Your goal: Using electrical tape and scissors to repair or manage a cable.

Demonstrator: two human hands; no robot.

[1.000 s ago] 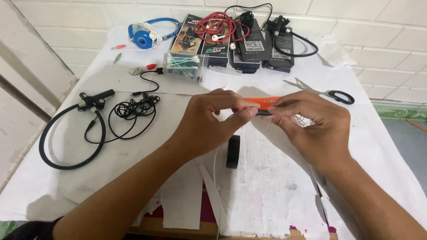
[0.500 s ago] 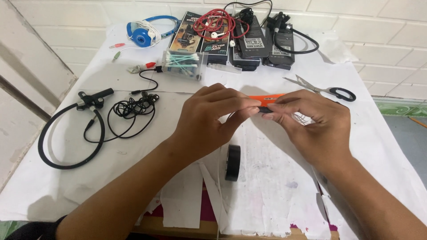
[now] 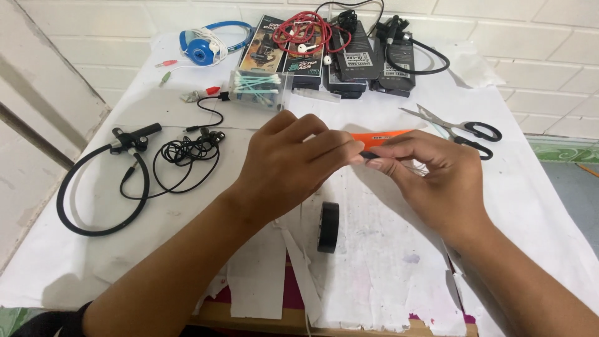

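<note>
we count two hands (image 3: pixel 293 165), one orange tool (image 3: pixel 380 136) between them, one tape roll (image 3: pixel 328 226) and one pair of scissors (image 3: pixel 465 130). one blue headset (image 3: pixel 206 45), one black neckband (image 3: pixel 103 181), one tangle of black earphones (image 3: pixel 187 153), one red-and-white set (image 3: pixel 302 34). one clear box of swabs (image 3: pixel 259 88) (swabs too many to count), and about four dark boxes (image 3: pixel 359 56).

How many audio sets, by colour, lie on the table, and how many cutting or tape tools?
Blue headphones: 1
Red earphones: 1
Black earphones: 1
Black neckband set: 1
Scissors: 1
Black tape roll: 1
Orange tool in both hands: 1
Total: 7
</note>
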